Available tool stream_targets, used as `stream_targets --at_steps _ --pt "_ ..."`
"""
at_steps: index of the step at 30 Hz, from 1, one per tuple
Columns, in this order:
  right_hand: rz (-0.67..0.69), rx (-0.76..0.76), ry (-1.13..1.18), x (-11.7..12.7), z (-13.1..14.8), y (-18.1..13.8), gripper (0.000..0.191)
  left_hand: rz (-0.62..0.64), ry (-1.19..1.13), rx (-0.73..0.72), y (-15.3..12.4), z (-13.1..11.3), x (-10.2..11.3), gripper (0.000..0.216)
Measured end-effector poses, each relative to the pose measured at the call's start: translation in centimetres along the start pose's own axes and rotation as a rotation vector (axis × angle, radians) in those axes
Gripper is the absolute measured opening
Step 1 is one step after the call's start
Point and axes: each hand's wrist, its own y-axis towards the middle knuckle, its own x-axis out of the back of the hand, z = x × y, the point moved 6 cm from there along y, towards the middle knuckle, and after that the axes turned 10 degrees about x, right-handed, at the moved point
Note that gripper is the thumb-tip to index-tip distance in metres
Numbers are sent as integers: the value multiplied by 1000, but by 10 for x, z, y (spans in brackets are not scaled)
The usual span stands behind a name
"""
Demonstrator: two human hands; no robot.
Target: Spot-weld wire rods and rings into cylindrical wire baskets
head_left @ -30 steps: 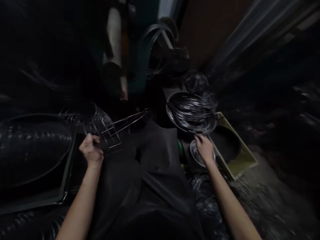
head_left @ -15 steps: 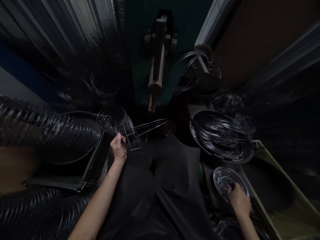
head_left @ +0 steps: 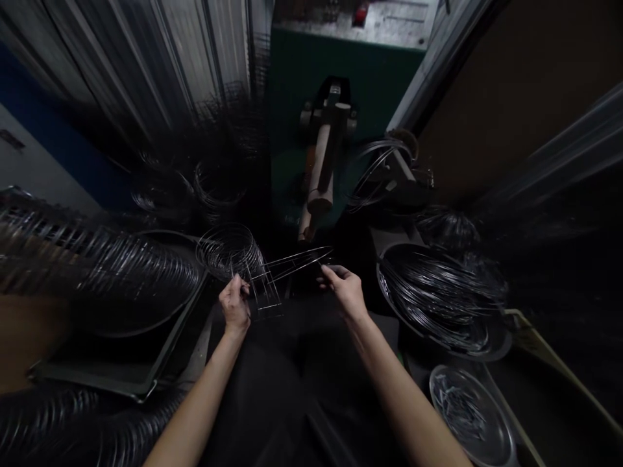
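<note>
My left hand (head_left: 235,307) is closed on a thin wire frame (head_left: 272,279), a small grid whose long wires taper to the right. My right hand (head_left: 343,288) is at the frame's narrow tip, fingers pinched there; what they hold, if anything, is too small to see. Both hands are above my dark lap, in front of a machine with a wooden-coloured arm (head_left: 321,175). A round coil of wire rings (head_left: 228,250) stands just behind the left hand.
A pan of loose wire rods (head_left: 440,301) sits at the right, with a small round dish of little metal pieces (head_left: 464,412) below it. Long stacks of wire rings (head_left: 97,266) lie in a tray (head_left: 121,383) at the left. More wire hoops (head_left: 379,168) hang behind.
My right hand has left the small dish at the lower right and come up to the tip of the wire frame. The left hand keeps its hold. The view has tilted upward.
</note>
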Motion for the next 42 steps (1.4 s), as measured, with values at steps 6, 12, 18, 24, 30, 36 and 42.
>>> stream_targets --at_steps 6,12,18,24,30,36,42 --pt "-54 -152 299 -27 -2 -1 30 33 42 -16 7 7 5 39" --pt "-90 -263 313 -35 -2 -4 25 61 153 -57 11 12 2 44" --pt "-27 -286 281 -34 -1 3 23 95 189 -75 16 15 0 43" --pt "-39 -297 281 -34 3 3 24 151 220 -88 18 11 -3 43" --pt "-57 -321 277 -37 6 1 25 136 223 -67 22 6 -4 43" --pt "-62 -292 278 -38 8 2 26 141 224 -51 20 0 -6 43" --pt "-59 -271 268 -36 8 3 27 163 207 -30 19 -2 -9 43"
